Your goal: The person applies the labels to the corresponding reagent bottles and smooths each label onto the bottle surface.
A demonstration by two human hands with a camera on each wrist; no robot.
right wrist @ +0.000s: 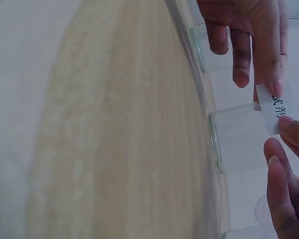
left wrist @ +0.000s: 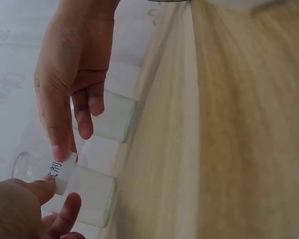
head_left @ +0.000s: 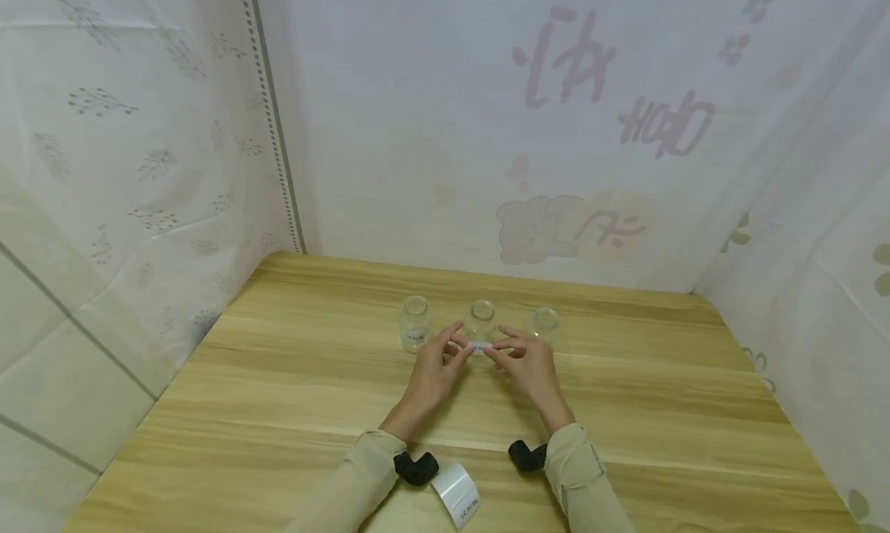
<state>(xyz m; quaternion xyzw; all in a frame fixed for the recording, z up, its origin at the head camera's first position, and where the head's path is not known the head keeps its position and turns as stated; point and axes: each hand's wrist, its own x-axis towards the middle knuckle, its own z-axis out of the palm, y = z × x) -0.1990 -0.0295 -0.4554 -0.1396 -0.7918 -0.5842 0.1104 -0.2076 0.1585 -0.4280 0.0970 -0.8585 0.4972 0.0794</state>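
Observation:
A small white label (head_left: 480,348) with dark handwriting is stretched between both hands, in front of the middle clear glass jar (head_left: 482,317). My left hand (head_left: 438,365) holds one end with its thumb at the front; my right hand (head_left: 531,363) holds the other end the same way. In the left wrist view, the label (left wrist: 62,173) overlaps the jar (left wrist: 93,196); whether it touches the glass I cannot tell. The right wrist view shows the characters on the label (right wrist: 273,108) close up. To the left stands a glass jar (head_left: 416,321) with a label on its front.
Another glass jar (head_left: 545,320) stands just beyond my right hand, partly hidden. A curved white strip of label sheet (head_left: 456,494) with writing lies near the front, between the forearms. Patterned curtains surround the wooden table (head_left: 313,386).

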